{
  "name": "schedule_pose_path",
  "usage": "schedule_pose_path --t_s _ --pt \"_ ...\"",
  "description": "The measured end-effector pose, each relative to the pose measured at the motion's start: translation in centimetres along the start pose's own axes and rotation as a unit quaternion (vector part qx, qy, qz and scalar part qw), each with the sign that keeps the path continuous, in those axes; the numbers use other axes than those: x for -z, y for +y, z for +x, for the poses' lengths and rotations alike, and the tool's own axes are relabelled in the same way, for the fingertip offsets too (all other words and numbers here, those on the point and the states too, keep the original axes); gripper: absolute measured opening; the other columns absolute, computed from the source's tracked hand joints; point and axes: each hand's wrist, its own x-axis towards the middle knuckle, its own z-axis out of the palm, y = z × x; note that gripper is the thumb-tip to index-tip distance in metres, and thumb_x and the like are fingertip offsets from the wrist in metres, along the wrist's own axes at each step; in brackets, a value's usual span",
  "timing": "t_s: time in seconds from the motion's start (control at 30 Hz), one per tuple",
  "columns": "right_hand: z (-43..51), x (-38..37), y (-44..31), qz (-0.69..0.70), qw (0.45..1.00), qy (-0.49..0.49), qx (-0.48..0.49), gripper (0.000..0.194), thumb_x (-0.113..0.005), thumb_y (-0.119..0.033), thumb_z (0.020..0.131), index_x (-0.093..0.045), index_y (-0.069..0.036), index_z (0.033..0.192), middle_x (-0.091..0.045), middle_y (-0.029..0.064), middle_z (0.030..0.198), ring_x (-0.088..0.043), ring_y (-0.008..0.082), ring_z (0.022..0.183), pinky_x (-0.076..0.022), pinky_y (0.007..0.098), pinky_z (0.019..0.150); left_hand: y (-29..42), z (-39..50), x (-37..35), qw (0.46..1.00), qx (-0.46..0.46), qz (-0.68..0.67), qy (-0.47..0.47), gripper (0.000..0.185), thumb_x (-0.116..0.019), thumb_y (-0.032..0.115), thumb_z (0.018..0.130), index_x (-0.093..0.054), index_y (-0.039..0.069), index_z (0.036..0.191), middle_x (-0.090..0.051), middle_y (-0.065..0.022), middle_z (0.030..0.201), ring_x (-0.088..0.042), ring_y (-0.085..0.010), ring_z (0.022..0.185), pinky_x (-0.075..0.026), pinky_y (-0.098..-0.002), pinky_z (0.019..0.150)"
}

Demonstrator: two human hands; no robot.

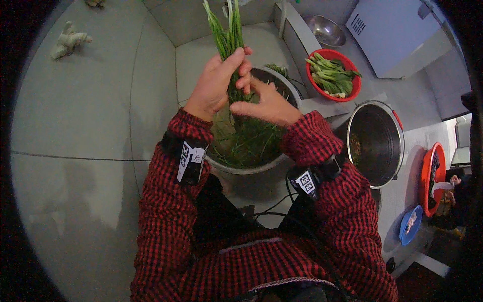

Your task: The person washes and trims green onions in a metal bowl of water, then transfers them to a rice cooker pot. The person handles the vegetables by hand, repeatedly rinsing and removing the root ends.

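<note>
My left hand (pixel 217 81) is closed around a bunch of long green stalks (pixel 225 36), perhaps garlic chives or scallions, with the pale ends pointing up and away from me. The leafy ends hang down over a large round tub (pixel 241 170). Close beside the bunch, my right hand (pixel 268 102) has its thumb and fingers apart near the lower leaves; whether it touches them I cannot tell. Loose green leaves (pixel 249 141) lie in the tub, seemingly in water. More greens (pixel 277 69) show at the tub's far edge.
Right of the tub are a red basin (pixel 310 77) of leafy greens, a metal bowl (pixel 324 30) and a deep metal bucket (pixel 373 143). Farther right stand an orange-red basin (pixel 425 181) and a blue basin (pixel 406 236), near another person's hand (pixel 454 181). Ginger (pixel 69 40) lies at left.
</note>
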Motion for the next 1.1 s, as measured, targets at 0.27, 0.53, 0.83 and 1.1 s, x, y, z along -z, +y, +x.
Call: schedule_pose_path --t_s 0.27,0.53,0.83,1.1 --pt "0.2 -2.9 1.4 0.284 0.953 -0.110 0.005 0.034 -0.063 -0.018 0.072 -0.052 0.000 0.097 -0.057 0.0056 0.082 -0.053 0.0114 0.073 -0.0432 0.0254 0.069 0.6 0.5 1.0 0.995 -0.041 -0.090 0.028 0.021 -0.042 0.027 0.087 -0.043 0.007 0.093 -0.037 0.0013 0.065 -0.036 -0.0097 0.051 -0.037 -0.0286 0.051" --pt "-0.9 -2.2 1.5 0.276 0.955 -0.105 -0.015 0.024 -0.052 -0.017 0.080 -0.050 -0.001 0.099 -0.050 0.0010 0.068 -0.049 0.0082 0.061 -0.0427 0.0228 0.057 2.7 0.2 5.1 0.974 -0.105 -0.177 0.091 0.017 -0.040 0.026 0.088 -0.044 0.010 0.093 -0.037 0.0019 0.065 -0.035 -0.0102 0.054 -0.034 -0.0298 0.055" --pt "-1.9 -0.5 0.4 0.449 0.891 0.015 -0.069 0.035 -0.045 -0.016 0.084 -0.042 -0.003 0.117 -0.035 -0.0045 0.058 -0.035 0.0047 0.048 -0.0367 0.0193 0.044 1.7 0.4 8.7 0.943 -0.106 -0.254 0.188 0.015 -0.038 0.023 0.088 -0.045 0.010 0.085 -0.038 0.0010 0.064 -0.036 -0.0122 0.055 -0.036 -0.0332 0.062" --pt "-1.4 -0.5 1.8 0.115 0.985 0.120 0.047 0.030 -0.045 -0.017 0.084 -0.048 -0.002 0.110 -0.042 0.0026 0.061 -0.041 0.0143 0.051 -0.0379 0.0264 0.049 0.9 0.5 9.0 0.928 -0.123 -0.269 0.228 0.014 -0.038 0.022 0.088 -0.043 0.010 0.084 -0.039 0.0010 0.065 -0.038 -0.0130 0.055 -0.038 -0.0367 0.064"
